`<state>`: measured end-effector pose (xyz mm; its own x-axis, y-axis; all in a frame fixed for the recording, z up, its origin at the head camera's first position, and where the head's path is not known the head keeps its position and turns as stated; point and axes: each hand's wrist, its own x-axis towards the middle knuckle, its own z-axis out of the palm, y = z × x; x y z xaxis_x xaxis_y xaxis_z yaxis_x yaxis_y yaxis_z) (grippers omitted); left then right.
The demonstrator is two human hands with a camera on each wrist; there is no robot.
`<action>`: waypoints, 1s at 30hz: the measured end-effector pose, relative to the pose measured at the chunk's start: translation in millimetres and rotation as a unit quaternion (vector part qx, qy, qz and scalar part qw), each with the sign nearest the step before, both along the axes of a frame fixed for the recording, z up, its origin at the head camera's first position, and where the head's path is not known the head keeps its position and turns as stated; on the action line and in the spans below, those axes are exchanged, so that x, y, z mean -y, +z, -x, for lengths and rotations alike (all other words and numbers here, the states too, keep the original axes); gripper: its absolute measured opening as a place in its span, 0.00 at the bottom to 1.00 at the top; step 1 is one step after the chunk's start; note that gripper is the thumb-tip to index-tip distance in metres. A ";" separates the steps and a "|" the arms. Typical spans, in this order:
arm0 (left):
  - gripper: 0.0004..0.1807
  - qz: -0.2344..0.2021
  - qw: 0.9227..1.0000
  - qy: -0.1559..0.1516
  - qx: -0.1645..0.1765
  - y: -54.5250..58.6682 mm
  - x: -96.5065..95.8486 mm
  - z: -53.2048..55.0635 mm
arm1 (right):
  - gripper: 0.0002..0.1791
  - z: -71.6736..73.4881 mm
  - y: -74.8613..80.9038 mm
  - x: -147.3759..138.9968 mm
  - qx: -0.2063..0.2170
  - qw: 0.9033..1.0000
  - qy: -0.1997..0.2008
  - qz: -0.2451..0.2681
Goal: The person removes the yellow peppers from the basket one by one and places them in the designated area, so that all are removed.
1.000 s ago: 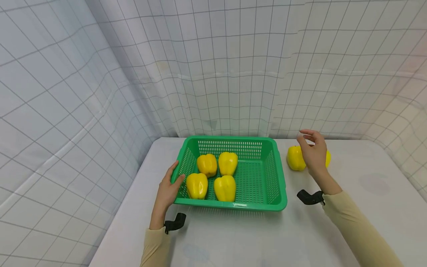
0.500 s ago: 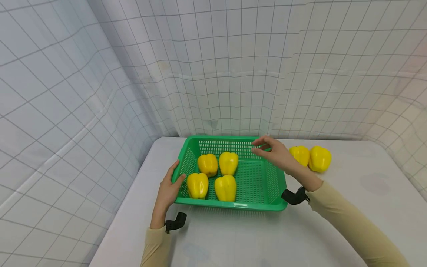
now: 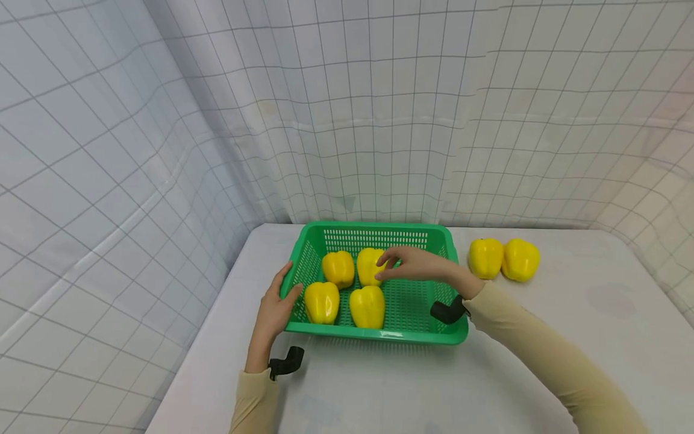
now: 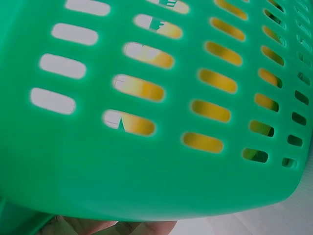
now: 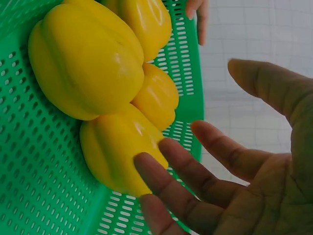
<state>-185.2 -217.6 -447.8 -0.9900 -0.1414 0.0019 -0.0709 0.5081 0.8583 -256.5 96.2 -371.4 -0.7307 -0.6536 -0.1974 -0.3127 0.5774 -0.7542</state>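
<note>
A green slatted plastic basket (image 3: 412, 336) holds several yellow bell peppers (image 3: 322, 303) grouped in its left half. My left hand (image 3: 273, 308) grips the basket's left rim, thumb on the inner side and fingers along the outside. Part of that hand's fingers (image 4: 146, 227) shows below the basket wall (image 4: 146, 171) in the left wrist view. Over the basket hovers my right hand (image 3: 414, 264), holding nothing, its fingertips close to the back-right bell pepper (image 3: 368, 266). In the right wrist view its fingers (image 5: 188, 169) are spread and loosely bent beside the bell pepper (image 5: 115, 152); contact is unclear.
Two more yellow bell peppers (image 3: 486, 258) lie side by side on the white table (image 3: 575, 325), right of the basket. A white curtain (image 3: 390, 120) with a dark grid hangs behind the table and along its sides.
My right hand has moved left from above the two outside bell peppers, across the basket's right rim, to the peppers inside. The left hand has stayed on the rim.
</note>
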 end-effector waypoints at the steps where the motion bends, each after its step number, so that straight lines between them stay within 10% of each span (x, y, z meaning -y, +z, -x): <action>1: 0.32 -0.001 1.000 0.000 0.000 0.1 0.0 -0.2 | 0.27 0.8 -0.5 2.5 0.006 1.000 0.009 -0.012; 30: 0.32 -0.002 1.000 -0.007 -0.010 0.0 0.8 -1.2 | 0.36 14.3 -31.7 36.4 0.120 0.983 0.048 -0.129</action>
